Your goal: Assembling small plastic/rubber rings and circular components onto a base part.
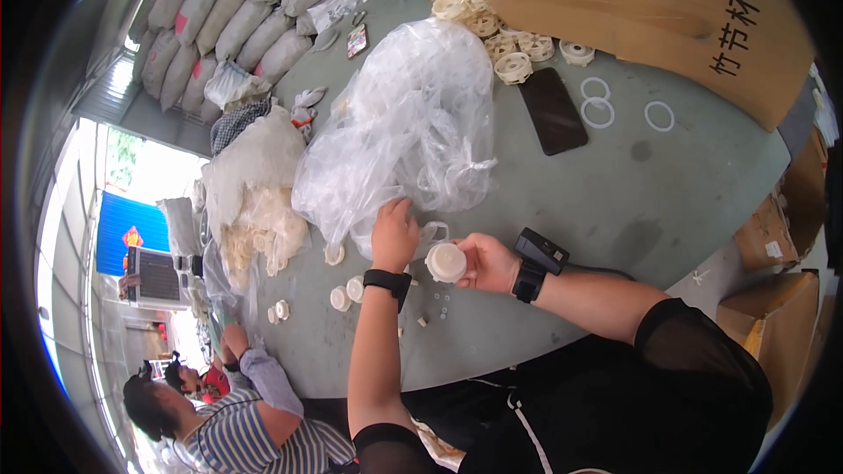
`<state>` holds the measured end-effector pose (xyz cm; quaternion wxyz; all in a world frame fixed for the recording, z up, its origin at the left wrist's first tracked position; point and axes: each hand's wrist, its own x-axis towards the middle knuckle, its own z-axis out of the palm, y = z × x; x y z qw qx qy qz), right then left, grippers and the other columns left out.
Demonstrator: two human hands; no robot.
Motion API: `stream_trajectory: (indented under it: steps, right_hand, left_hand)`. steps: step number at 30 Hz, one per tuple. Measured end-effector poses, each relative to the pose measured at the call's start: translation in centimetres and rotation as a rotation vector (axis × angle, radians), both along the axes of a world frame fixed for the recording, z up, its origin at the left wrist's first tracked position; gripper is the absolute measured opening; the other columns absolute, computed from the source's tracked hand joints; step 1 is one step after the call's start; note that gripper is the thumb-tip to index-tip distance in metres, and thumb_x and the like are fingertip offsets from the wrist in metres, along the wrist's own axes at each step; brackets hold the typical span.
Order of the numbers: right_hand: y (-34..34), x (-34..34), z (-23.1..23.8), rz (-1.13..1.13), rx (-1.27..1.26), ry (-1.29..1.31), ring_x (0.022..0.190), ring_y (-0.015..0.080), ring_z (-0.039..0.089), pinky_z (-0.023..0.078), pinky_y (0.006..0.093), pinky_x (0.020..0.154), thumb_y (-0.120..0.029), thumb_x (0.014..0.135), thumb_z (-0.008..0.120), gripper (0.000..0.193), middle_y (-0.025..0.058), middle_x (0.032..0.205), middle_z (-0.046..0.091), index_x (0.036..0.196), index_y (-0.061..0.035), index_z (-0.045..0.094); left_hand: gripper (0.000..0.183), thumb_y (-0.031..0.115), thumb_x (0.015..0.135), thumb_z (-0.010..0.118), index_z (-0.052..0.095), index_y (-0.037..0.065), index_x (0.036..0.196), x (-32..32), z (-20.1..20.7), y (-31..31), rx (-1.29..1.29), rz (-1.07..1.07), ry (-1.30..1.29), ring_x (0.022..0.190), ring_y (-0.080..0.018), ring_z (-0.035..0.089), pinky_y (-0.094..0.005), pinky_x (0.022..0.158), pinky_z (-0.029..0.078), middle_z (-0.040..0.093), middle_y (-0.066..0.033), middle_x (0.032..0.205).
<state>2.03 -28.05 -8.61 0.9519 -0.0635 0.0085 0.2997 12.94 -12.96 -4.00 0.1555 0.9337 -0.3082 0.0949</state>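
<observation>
My right hand [488, 264] holds a round cream plastic cap [446, 262] with a raised, stepped top, fingers around its right side. My left hand [395, 235] is at the lower edge of a large transparent plastic bag [413, 114]; its fingers are curled, and what they grip, if anything, is hidden. A translucent white ring [434, 233] shows between my left hand and the cap. Left of my left wrist, several similar cream caps [340, 298] lie on the grey-green table [562, 202]. Tiny pale pieces [442, 308] are scattered below the cap.
A black phone [553, 111] and white rings [659, 116] lie on the table's far right. Beyond are piled cream ring-shaped parts [512, 67] and a cardboard box [650, 17]. A bag of cream parts [255, 202] stands left. A co-worker in stripes [255, 421] sits lower left.
</observation>
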Motion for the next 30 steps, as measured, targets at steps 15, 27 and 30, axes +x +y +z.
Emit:
stream_trajectory:
  steps: [15,27,30]
  right_hand:
    - [-0.1,-0.2,0.4,0.058,0.065,0.033,0.053,0.0112,0.043,0.037,0.0259,0.052,-0.024,0.079,0.045,0.017,0.001,0.074,0.055,0.087,-0.011,0.052]
    - [-0.4,-0.7,1.0,0.201,0.033,-0.034,0.058,0.0145,0.048,0.035,0.0277,0.048,-0.023,0.075,0.045,0.023,0.0057,0.08,0.057,0.092,-0.0096,0.054]
    - [-0.3,-0.7,1.2,0.197,0.046,-0.04,0.06,0.015,0.05,0.035,0.0273,0.048,-0.023,0.075,0.046,0.023,0.0059,0.08,0.058,0.092,-0.009,0.054]
  left_hand:
    - [0.039,0.009,0.077,0.058,0.045,-0.001,0.112,4.2,0.1,-4.4,-1.346,0.238,1.037,0.082,-0.0143,0.053,-0.027,0.07,0.043,0.055,-0.0059,0.097]
    - [0.022,0.008,0.083,0.046,0.052,-0.002,0.101,3.7,9.2,-4.2,-1.305,-0.095,1.011,0.09,-0.019,0.055,-0.0329,0.08,0.044,0.056,-0.0093,0.099]
    - [0.021,0.009,0.083,0.048,0.052,-0.003,0.1,3.5,7.3,-2.7,-1.038,-0.003,1.128,0.078,-0.0198,0.06,-0.0309,0.072,0.049,0.058,-0.0097,0.091]
